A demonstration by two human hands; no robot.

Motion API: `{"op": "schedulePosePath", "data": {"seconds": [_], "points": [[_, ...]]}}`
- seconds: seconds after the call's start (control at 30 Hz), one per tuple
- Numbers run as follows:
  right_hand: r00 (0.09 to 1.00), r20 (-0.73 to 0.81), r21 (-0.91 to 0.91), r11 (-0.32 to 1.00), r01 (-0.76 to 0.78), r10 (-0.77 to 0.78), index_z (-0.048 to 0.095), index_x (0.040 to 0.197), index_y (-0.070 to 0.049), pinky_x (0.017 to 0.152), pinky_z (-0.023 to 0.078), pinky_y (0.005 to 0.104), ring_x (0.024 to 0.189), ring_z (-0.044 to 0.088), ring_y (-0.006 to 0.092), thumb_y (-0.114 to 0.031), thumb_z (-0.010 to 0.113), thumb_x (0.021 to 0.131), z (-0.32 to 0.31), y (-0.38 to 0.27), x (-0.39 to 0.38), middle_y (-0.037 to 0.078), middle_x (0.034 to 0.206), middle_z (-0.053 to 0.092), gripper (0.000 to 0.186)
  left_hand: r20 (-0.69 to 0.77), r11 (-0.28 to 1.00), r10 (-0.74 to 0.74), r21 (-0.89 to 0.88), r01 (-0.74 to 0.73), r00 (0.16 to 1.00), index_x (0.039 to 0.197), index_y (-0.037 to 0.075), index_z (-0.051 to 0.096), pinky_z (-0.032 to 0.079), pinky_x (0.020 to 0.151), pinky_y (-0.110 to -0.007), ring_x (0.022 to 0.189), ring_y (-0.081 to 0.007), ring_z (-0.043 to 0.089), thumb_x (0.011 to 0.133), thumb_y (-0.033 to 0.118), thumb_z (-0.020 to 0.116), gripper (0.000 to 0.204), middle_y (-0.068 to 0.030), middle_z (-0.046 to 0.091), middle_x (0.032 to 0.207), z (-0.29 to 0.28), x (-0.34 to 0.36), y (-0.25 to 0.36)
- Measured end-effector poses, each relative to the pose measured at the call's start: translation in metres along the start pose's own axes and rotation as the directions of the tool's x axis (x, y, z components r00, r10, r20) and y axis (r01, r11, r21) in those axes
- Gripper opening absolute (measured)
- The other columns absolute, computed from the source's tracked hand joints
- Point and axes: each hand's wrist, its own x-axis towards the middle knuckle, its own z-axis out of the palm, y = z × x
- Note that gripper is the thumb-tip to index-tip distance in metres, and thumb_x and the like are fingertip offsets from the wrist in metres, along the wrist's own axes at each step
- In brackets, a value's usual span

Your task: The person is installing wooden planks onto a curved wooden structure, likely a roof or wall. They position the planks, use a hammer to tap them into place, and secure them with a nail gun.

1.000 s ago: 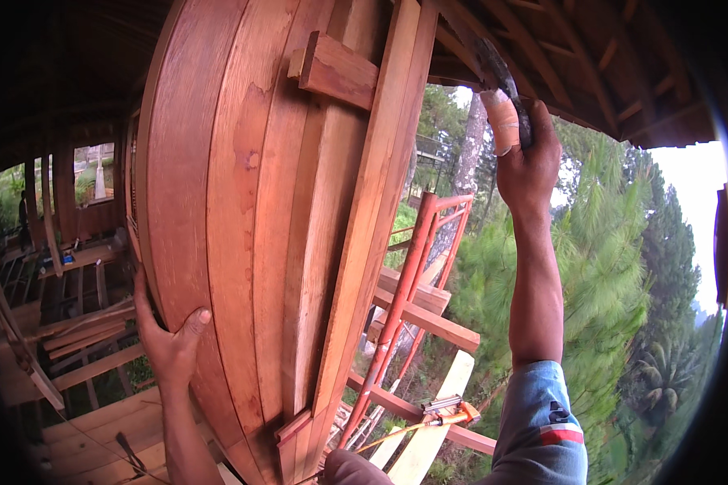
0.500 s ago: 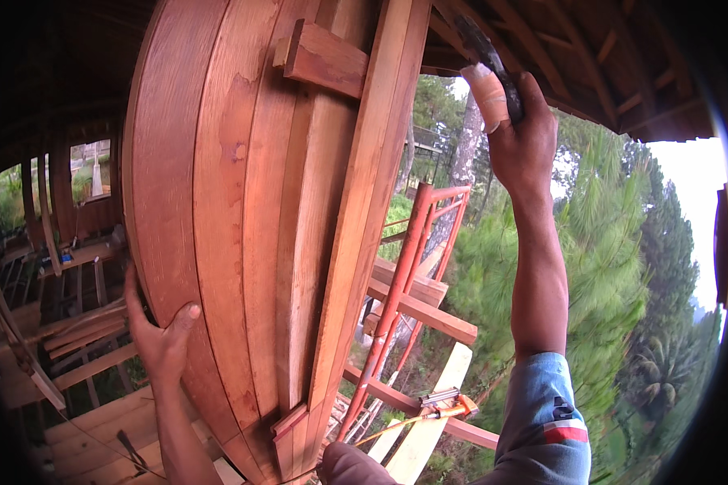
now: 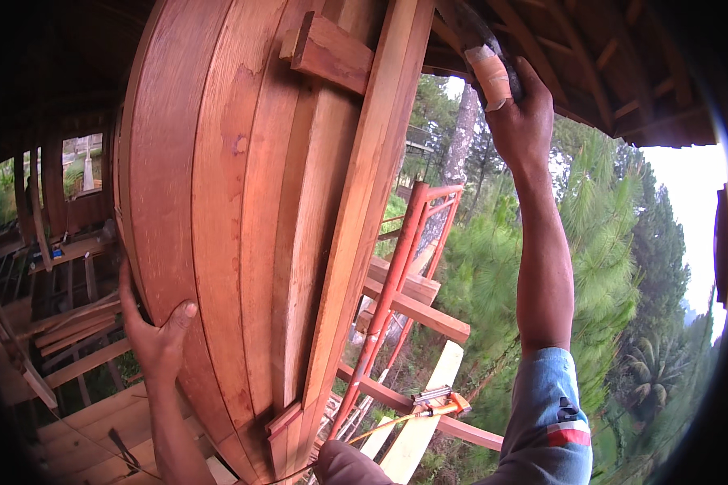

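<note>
Plank panel (image 3: 222, 210) being gripped at one edge, dark tool (image 3: 492, 39) being held high

Left of the left hand (image 3: 158, 339), loose boards (image 3: 69, 327) are being supported over open gaps. With that hand, the panel's left edge is being clamped between thumb and fingers, apparently so that body or panel is being steadied. Just right of this grip, the panel is being held at a tilt, spanning the space between both hands. Above and right of the left hand, a short wooden block (image 3: 332, 52) is being borne on the planks, possibly as a stop. By the right hand (image 3: 522, 121), closed around it, the tool is being raised, perhaps so that the panel is being cleared; its kind cannot be told.

Room is being left below the left hand, where floor planks (image 3: 97, 420) are being bordered by darkness. Between the panel's right edge and the right hand, open air is being crossed by a red metal frame (image 3: 392, 275) lower down. Right of the right hand, open space is being bounded by trees (image 3: 582, 234); overhead, room is being limited by the roof (image 3: 623, 105).
</note>
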Motion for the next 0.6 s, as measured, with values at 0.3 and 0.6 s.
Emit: {"op": "schedulePosePath", "data": {"seconds": [0.3, 0.6], "points": [[0.993, -0.045, 0.060, 0.992, -0.108, 0.111, 0.064, 0.123, 0.007, 0.061, 0.050, 0.0292, 0.072, 0.064, 0.0137, -0.026, 0.067, 0.093, -0.017, 0.025, -0.014, 0.010, 0.090, 0.070, 0.045, -0.025, 0.999, 0.012, 0.048, -0.010, 1.000, 0.157, -0.001, 0.026, 0.040, 0.114, -0.044, 0.135, -0.0298, 0.049, 0.074, 0.037, 0.091, 0.111, -0.0192, 0.045, 0.150, -0.003, -0.003, -0.006], [1.000, -0.019, -0.092, 0.996, -0.020, 0.019, 0.062, 0.123, 0.007, 0.077, 0.053, 0.0343, 0.081, 0.066, 0.0210, -0.030, 0.067, 0.094, -0.002, 0.005, -0.013, 0.018, 0.095, 0.071, 0.048, -0.032, 0.996, 0.010, 0.092, -0.007, 0.999, 0.157, -0.001, 0.026, 0.039, 0.115, -0.044, 0.136, -0.0310, 0.048, 0.074, 0.040, 0.090, 0.112, -0.0211, 0.042, 0.151, -0.003, -0.002, -0.001]]}}
